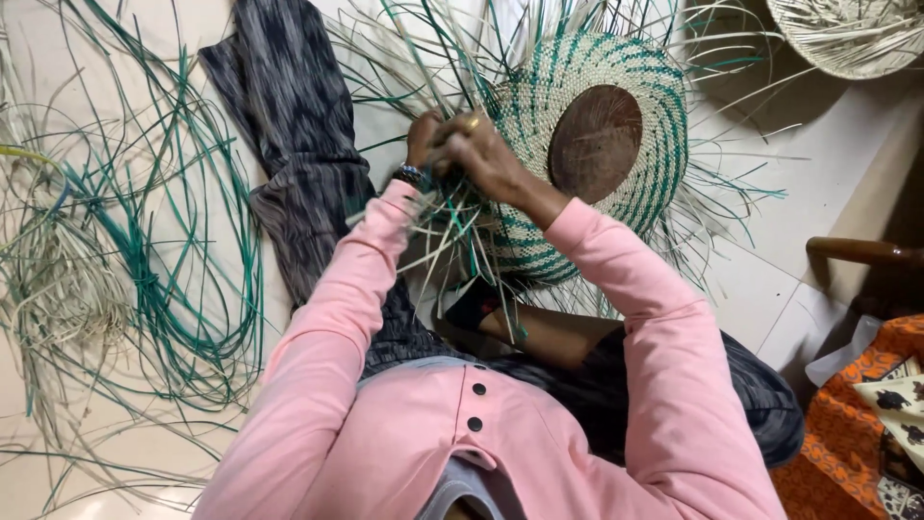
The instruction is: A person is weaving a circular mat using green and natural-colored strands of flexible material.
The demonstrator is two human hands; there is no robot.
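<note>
**Item: part-woven round basket, green and natural cane, under work**

Location: centre of the scene, far from the body, tipped on edge against the person's lap, base facing the camera.

Step in hand: judged to be weaving the side wall. Both hands meet at the basket's [577, 183] left edge, among the loose strips. The left hand [422, 140] has its fingers curled narrow around strands; the right hand [481, 159] is closed over the same bunch, a ring showing on 1 finger. Exactly which strip each holds cannot be told.

Next move, as a judgement: needs 1 strip picked from the tangle and kept taut.

Appearance: dark round wooden base disc [595, 143]; tight rings of pale and green weave; unwoven stakes fanning outward.

Nearby: loose cane bundle [125, 270] on the floor at left; a second pale basket [852, 34] far right.
</note>
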